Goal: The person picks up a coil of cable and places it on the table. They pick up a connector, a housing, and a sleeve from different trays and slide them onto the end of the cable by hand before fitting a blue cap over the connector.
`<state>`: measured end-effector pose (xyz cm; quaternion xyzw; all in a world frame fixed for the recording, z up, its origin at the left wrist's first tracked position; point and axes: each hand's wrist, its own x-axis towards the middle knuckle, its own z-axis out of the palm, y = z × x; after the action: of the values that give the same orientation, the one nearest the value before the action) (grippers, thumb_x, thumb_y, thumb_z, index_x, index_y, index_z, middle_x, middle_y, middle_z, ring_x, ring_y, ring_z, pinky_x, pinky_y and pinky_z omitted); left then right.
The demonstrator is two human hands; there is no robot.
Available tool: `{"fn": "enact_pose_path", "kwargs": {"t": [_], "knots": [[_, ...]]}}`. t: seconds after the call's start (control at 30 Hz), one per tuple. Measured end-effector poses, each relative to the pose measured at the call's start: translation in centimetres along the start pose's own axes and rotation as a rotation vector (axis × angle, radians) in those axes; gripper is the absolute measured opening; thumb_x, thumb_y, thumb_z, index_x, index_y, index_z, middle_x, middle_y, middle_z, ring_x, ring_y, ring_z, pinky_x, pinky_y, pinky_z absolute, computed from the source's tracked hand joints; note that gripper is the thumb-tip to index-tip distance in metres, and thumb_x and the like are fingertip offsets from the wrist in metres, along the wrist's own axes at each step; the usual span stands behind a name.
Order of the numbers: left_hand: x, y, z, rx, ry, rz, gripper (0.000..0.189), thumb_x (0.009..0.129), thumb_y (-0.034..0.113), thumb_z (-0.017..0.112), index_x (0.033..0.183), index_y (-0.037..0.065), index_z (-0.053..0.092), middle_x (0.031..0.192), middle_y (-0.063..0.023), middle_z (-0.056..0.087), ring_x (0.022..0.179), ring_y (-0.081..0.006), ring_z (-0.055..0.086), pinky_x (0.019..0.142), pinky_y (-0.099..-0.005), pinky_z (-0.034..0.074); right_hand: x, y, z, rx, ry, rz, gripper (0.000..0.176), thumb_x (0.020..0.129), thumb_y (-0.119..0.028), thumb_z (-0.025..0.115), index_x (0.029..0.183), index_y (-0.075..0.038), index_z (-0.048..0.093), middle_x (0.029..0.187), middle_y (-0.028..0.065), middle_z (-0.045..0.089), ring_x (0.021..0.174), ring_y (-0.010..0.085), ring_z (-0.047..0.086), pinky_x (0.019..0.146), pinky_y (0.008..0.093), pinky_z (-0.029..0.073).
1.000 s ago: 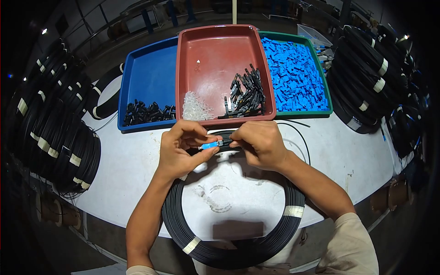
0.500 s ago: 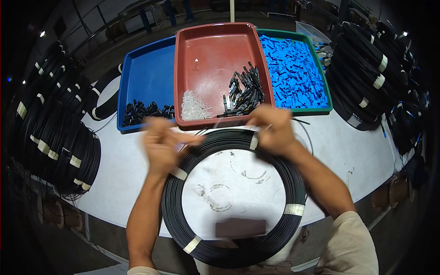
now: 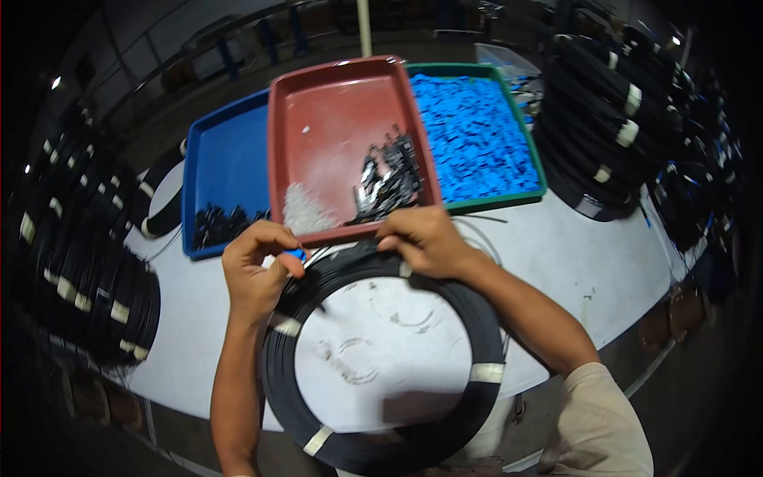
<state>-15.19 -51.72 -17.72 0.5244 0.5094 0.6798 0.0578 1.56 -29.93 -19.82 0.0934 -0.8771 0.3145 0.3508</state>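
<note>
My left hand point(image 3: 258, 266) pinches a small blue piece point(image 3: 296, 254) between thumb and fingers, above the upper left of a black cable coil point(image 3: 486, 338). Light tape bands wrap the coil, which lies at the near edge of the white table point(image 3: 564, 278). Over the coil's top edge, my right hand point(image 3: 425, 241) is closed, with fingertips pressed together near the red tray's front rim; what they hold is hidden. A thin cable end shows beside the blue piece.
A blue tray point(image 3: 191, 175) holds black parts, a red tray point(image 3: 274, 135) clear and black parts, and a green tray point(image 3: 520, 119) many blue pieces. Stacked black coils stand at left point(image 3: 87, 294) and right point(image 3: 592, 127).
The view has shifted, so trays and coil appear further left. My left hand now shows the blue piece clearly, and my right hand's fingertips are nearer the coil's top edge.
</note>
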Motion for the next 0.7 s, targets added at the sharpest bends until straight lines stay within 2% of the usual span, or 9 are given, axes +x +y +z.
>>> {"fn": "enact_pose_path", "kwargs": {"t": [0.03,0.17,0.33,0.4,0.47,0.5,0.57,0.67,0.7], "knots": [[0.9,-0.2,-0.1,0.083,-0.096,-0.026,0.036,0.078,0.026,0.086,0.090,-0.001,0.064,0.089,-0.0087,0.065,0.077,-0.0158,0.066,0.073,-0.0284,0.056,0.0,-0.2,-0.1,-0.003,-0.018,-0.025,0.010,0.080,-0.005,0.074,0.083,-0.002,0.065,0.075,0.0117,0.065,0.068,0.0290,0.065,0.062,0.0375,0.050],[8.1,0.4,5.0,0.221,-0.355,-0.043,0.029,0.068,-0.003,0.086,0.090,-0.003,0.067,0.087,-0.0073,0.068,0.076,-0.0143,0.067,0.069,-0.0272,0.055,-0.1,-0.3,-0.3,-0.084,-0.070,-0.050,0.013,0.082,-0.009,0.074,0.086,-0.004,0.063,0.076,0.0110,0.064,0.071,0.0315,0.066,0.064,0.0409,0.050],[17.0,-2.0,14.3,0.469,-0.743,0.126,0.030,0.069,0.004,0.086,0.093,0.001,0.068,0.084,-0.0081,0.071,0.074,-0.0154,0.068,0.066,-0.0311,0.053,0.0,0.2,0.2,-0.029,-0.021,-0.123,0.018,0.081,-0.012,0.072,0.080,-0.005,0.055,0.073,0.0121,0.059,0.071,0.0347,0.064,0.062,0.0463,0.049],[20.0,-4.5,17.3,0.544,-0.919,0.223,0.026,0.072,0.005,0.084,0.092,0.000,0.069,0.081,-0.0114,0.070,0.075,-0.0248,0.070,0.068,-0.0365,0.053,0.0,0.2,0.2,-0.002,-0.021,-0.115,0.017,0.081,-0.011,0.071,0.080,-0.005,0.055,0.073,0.0125,0.060,0.071,0.0347,0.064,0.062,0.0462,0.049],[22.7,-6.5,19.6,0.646,-1.001,0.212,0.028,0.076,0.002,0.079,0.102,0.002,0.068,0.095,-0.0140,0.072,0.088,-0.0303,0.070,0.076,-0.0389,0.054,-0.1,0.4,0.3,-0.001,-0.031,-0.107,0.013,0.080,-0.010,0.070,0.079,-0.005,0.058,0.074,0.0123,0.061,0.071,0.0347,0.064,0.062,0.0454,0.050],[23.5,-7.8,20.5,0.647,-1.002,0.217,0.028,0.076,0.002,0.079,0.102,0.002,0.068,0.095,-0.0140,0.072,0.088,-0.0303,0.070,0.076,-0.0389,0.054,-0.2,0.4,0.3,0.009,-0.032,-0.097,0.012,0.080,-0.010,0.070,0.080,-0.005,0.059,0.075,0.0126,0.062,0.072,0.0348,0.065,0.063,0.0456,0.051],[24.5,-8.8,22.0,0.761,-0.787,0.489,0.036,0.080,-0.002,0.073,0.114,0.005,0.064,0.112,-0.0144,0.069,0.105,-0.0340,0.066,0.088,-0.0424,0.053,-0.4,0.7,0.3,-0.029,-0.060,-0.087,0.008,0.079,-0.009,0.069,0.081,-0.005,0.062,0.076,0.0139,0.064,0.073,0.0350,0.066,0.065,0.0461,0.052],[25.1,-7.6,23.1,0.947,-0.815,0.354,0.042,0.083,-0.001,0.069,0.122,0.008,0.060,0.124,-0.0128,0.066,0.115,-0.0356,0.061,0.096,-0.0448,0.051,-0.6,0.9,0.5,-0.034,-0.037,-0.069,0.012,0.074,-0.005,0.068,0.086,-0.005,0.064,0.076,0.0108,0.061,0.073,0.0311,0.064,0.066,0.0430,0.052],[25.8,-8.0,23.1,0.951,-0.813,0.341,0.035,0.081,-0.001,0.069,0.115,0.008,0.065,0.119,-0.0107,0.068,0.112,-0.0346,0.062,0.094,-0.0439,0.051,-0.6,0.6,0.3,-0.048,-0.050,-0.054,0.012,0.074,-0.005,0.068,0.086,-0.005,0.064,0.076,0.0111,0.061,0.074,0.0309,0.064,0.066,0.0428,0.052]]}}
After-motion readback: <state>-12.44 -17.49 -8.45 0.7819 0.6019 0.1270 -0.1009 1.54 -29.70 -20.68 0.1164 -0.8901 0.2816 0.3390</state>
